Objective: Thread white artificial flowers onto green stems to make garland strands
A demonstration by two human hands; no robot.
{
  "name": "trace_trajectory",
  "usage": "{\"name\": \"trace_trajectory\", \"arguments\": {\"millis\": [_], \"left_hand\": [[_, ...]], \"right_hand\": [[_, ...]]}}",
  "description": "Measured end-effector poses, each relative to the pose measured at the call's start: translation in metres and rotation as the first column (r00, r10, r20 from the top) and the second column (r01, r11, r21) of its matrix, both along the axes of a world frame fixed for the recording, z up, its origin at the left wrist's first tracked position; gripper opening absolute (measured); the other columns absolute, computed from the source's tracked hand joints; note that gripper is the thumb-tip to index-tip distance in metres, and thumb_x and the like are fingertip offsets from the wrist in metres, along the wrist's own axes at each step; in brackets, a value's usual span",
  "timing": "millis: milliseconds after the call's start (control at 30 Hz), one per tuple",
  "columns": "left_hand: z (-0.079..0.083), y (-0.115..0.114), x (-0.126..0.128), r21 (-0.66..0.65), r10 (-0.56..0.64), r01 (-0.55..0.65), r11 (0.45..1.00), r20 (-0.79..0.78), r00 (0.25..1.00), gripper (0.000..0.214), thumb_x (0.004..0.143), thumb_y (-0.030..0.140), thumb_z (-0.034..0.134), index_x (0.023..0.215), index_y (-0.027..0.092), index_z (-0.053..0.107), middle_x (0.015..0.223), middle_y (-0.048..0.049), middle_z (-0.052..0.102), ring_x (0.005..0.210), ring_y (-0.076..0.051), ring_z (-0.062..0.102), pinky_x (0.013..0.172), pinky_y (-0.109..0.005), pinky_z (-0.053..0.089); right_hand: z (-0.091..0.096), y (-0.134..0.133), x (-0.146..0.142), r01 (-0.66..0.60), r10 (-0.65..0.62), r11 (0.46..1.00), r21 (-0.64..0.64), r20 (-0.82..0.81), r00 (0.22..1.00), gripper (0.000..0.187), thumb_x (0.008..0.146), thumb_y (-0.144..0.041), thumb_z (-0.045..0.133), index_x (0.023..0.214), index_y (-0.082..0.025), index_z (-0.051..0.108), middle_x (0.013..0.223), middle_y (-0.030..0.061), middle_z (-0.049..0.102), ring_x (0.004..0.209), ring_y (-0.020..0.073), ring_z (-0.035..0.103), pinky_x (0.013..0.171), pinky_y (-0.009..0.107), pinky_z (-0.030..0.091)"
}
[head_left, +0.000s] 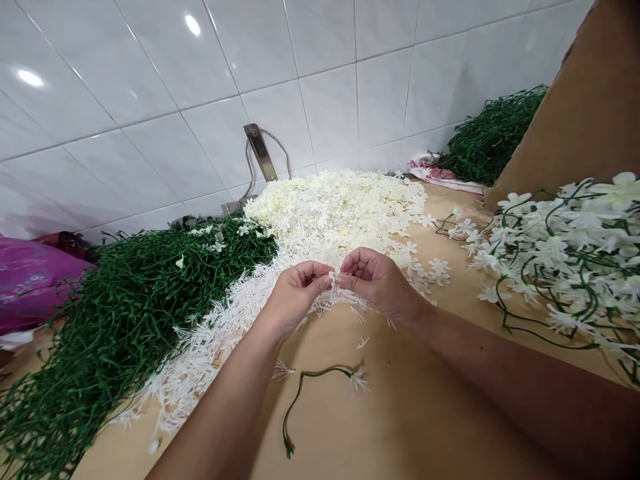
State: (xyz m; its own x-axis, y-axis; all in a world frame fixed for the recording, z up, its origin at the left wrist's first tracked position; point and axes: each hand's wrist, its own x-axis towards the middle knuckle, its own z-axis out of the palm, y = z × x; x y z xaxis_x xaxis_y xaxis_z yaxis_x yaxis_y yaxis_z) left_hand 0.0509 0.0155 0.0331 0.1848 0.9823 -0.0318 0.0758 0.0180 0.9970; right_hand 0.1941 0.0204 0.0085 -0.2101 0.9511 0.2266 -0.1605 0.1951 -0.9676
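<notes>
My left hand (pixel 295 293) and my right hand (pixel 375 277) meet above the brown table (pixel 400 413), fingertips pinched together on a small white flower piece (pixel 333 275). Just behind them lies a band of spiky white stamen pieces (pixel 220 333), and beyond that a heap of cream-white petals (pixel 340 207). On the table below my hands rests a single green stem (pixel 310 387) with a white stamen piece on its end.
A big pile of green stems (pixel 115 320) covers the left side. Finished stems with white flowers (pixel 565 260) lie at the right, under a brown cardboard panel (pixel 585 107). More green stems (pixel 493 137) sit at the back right. The wall is white tile; a pink cloth (pixel 30 280) lies far left.
</notes>
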Motion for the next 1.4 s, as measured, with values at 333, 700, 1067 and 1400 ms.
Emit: {"name": "trace_trajectory", "arguments": {"millis": [333,700,1067,1400], "left_hand": [[0.004,-0.004,0.003,0.064,-0.021,0.016,0.998,0.083,0.996,0.01,0.061,0.015,0.063,0.069,0.013,0.057,0.058,0.0033,0.055,0.052,-0.005,0.047,0.053,-0.018,0.036],[0.016,-0.069,-0.046,0.197,-0.069,0.29,0.936,-0.707,0.704,0.012,0.073,0.016,0.049,0.079,0.02,0.059,0.082,-0.003,0.056,0.078,-0.014,0.05,0.069,-0.028,0.038],[-0.01,-0.108,-0.06,0.163,-0.143,0.566,0.808,-0.878,0.456,0.024,0.072,0.002,0.039,0.073,0.018,0.057,0.08,-0.003,0.054,0.076,-0.014,0.047,0.068,-0.03,0.037],[-0.002,-0.108,-0.065,0.092,-0.262,0.605,0.791,-0.843,0.471,0.014,0.077,0.015,0.045,0.076,0.02,0.058,0.083,-0.003,0.053,0.081,-0.015,0.047,0.073,-0.029,0.037]], "right_hand": [[-0.001,-0.005,-0.004,-0.075,0.064,0.992,-0.103,-0.108,0.992,0.028,0.057,-0.03,0.069,0.071,-0.015,0.05,0.067,-0.0033,0.052,0.057,0.0058,0.052,0.059,0.023,0.046],[0.0,-0.008,-0.001,-0.194,0.16,0.964,-0.184,-0.184,0.97,0.018,0.062,-0.026,0.066,0.065,-0.016,0.051,0.061,-0.0032,0.055,0.059,0.0079,0.056,0.067,0.027,0.048],[-0.015,-0.019,-0.012,-0.422,0.392,0.847,-0.324,-0.155,0.907,0.018,0.062,-0.026,0.066,0.066,-0.015,0.052,0.063,0.0003,0.061,0.065,0.0108,0.059,0.07,0.029,0.046],[-0.021,-0.014,-0.015,-0.466,0.414,0.785,-0.409,-0.212,0.885,0.02,0.058,-0.023,0.069,0.064,-0.013,0.053,0.06,-0.0008,0.061,0.063,0.0098,0.061,0.072,0.027,0.046]]}}
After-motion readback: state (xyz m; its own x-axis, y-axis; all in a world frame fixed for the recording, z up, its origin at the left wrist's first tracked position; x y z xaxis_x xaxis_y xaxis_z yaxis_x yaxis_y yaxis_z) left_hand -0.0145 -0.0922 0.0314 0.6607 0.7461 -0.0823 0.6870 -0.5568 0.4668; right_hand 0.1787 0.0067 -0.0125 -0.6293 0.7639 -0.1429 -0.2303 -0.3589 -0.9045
